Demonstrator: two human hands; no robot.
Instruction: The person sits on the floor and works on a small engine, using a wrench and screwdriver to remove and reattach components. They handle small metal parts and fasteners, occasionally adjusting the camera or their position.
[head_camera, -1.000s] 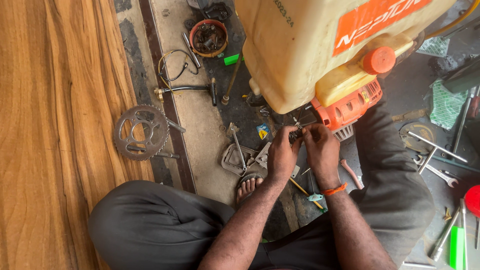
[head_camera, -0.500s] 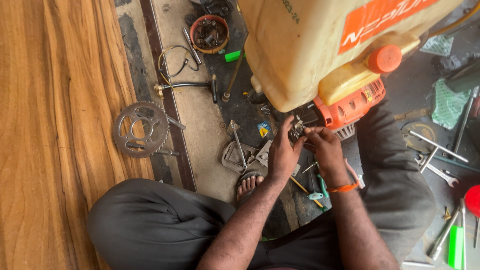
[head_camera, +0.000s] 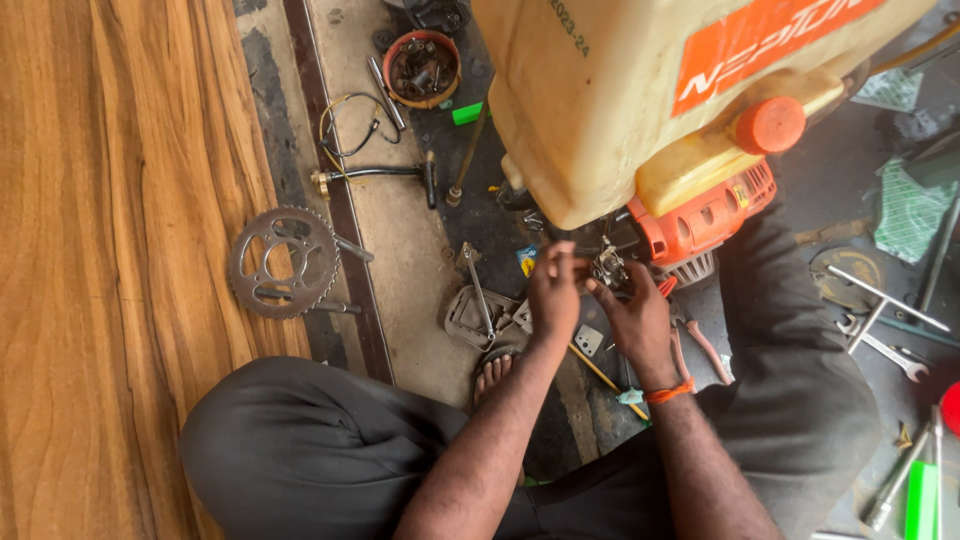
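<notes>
I sit on the floor with a cream-yellow sprayer tank and its orange engine in front of me. Both hands meet just below the engine. My right hand, with an orange band at the wrist, grips a small grey metal engine part from below. My left hand has its fingers pinched together against the part's left side. What sits between those fingertips is too small to tell.
A toothed sprocket lies at the left by the wooden panel. A bowl of small parts, a cable and rods lie at the back. Wrenches and other tools lie at the right. My sandalled foot is under my hands.
Both hands have lifted the small metal part up and slightly right, closer to the orange engine.
</notes>
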